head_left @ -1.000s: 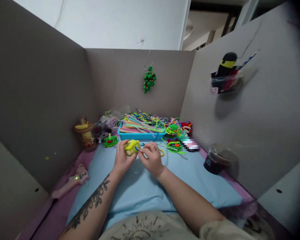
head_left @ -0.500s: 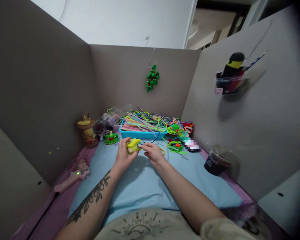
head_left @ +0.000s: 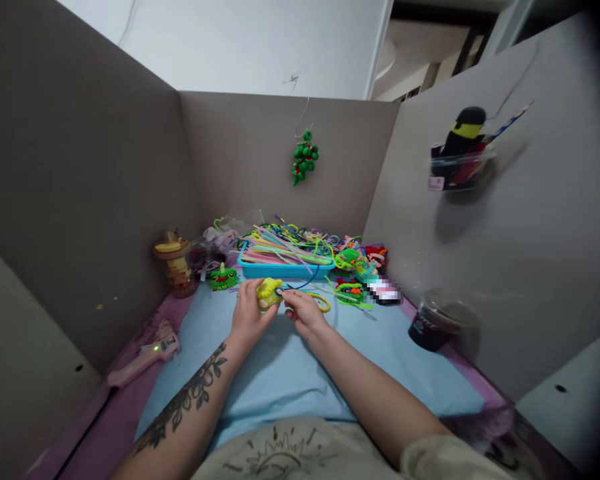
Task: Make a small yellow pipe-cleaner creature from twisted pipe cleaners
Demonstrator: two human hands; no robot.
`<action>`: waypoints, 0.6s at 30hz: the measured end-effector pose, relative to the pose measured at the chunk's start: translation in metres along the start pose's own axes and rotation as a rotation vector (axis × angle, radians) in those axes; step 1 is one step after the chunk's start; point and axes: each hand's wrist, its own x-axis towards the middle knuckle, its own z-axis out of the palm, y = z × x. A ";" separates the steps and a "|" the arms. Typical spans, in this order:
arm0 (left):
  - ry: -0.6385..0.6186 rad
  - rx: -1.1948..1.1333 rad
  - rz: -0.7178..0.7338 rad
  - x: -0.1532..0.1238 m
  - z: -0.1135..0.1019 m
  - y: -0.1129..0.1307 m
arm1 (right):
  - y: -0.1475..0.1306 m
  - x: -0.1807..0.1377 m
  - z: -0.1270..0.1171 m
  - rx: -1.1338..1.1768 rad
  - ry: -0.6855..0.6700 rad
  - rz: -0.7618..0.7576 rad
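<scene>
My left hand (head_left: pixel 249 311) is wrapped round a small yellow fuzzy figure (head_left: pixel 269 291) that looks made of pipe cleaners. A blue pipe cleaner (head_left: pixel 310 283) is looped at the figure's right side, its tail curving up toward the tray. The fingertips of my right hand (head_left: pixel 303 312) pinch the blue loop against the figure. Just behind my right hand lie scissors with a yellow handle (head_left: pixel 324 303). A green fuzzy piece (head_left: pixel 349 291) with red and orange parts rests to their right.
A blue tray (head_left: pixel 285 271) full of pastel pipe cleaners stands behind my hands. A green frog-like figure (head_left: pixel 223 277) sits left of it. At the left are a pink glue gun (head_left: pixel 145 360) and a lidded cup (head_left: pixel 177 267); at the right, a phone (head_left: pixel 383 291) and a dark tub (head_left: pixel 433 327).
Both hands have shifted slightly, with the yellow figure turned a little. The blue loop now sits closer against it, and more of the scissors' yellow handle shows.
</scene>
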 end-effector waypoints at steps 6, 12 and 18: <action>0.009 0.051 0.002 -0.001 0.000 0.002 | 0.009 0.000 0.006 0.080 0.041 -0.003; 0.011 0.086 -0.010 -0.001 0.000 0.002 | 0.016 0.002 0.009 0.127 0.045 0.054; 0.001 0.095 -0.019 0.000 0.000 0.002 | 0.018 0.004 0.007 0.121 0.026 0.070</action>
